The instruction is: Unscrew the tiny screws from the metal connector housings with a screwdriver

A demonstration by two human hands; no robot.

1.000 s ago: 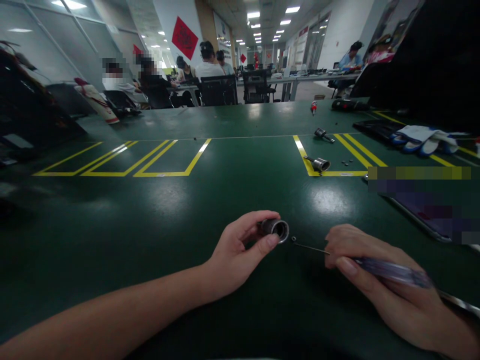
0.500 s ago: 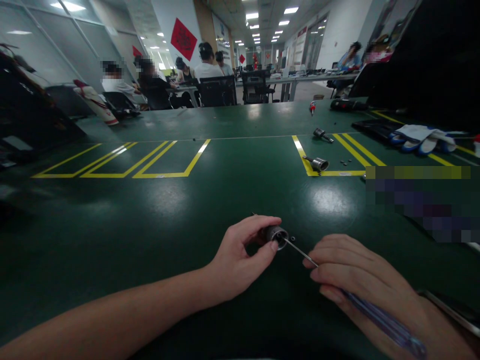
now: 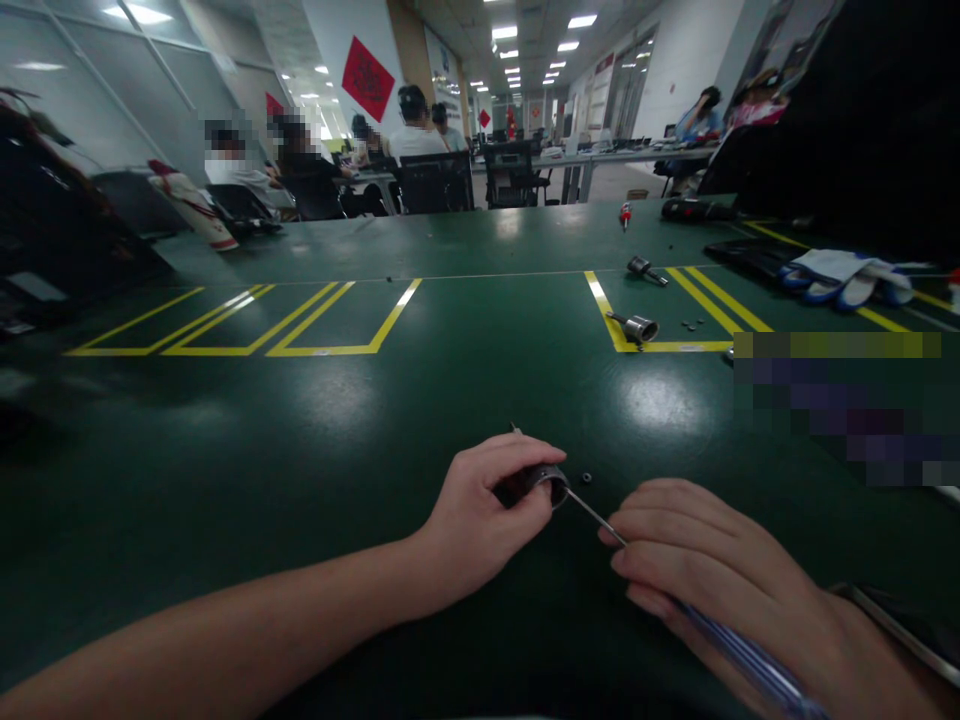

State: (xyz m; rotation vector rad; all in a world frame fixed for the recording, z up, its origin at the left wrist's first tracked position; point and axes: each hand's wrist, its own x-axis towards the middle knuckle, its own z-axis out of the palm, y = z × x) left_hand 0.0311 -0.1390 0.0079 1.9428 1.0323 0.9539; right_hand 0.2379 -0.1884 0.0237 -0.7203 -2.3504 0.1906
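While left fingers (image 3: pixel 517 452) grip a metal cup (image 3: pixel 555 475), right fingers (image 3: pixel 664 525) hold a screwdriver (image 3: pixel 744 653) at the cup's mouth (image 3: pixel 559 488).

Green table (image 3: pixel 300 455): yellow tape lines (image 3: pixel 206 351), two stemmed metal cups (image 3: pixel 640 328), small dark ring (image 3: pixel 586 478).

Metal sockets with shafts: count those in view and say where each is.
3: one socket is in the left hand; a second socket lies by a yellow tape corner to the right; a third socket lies beyond it. Others could be hidden.
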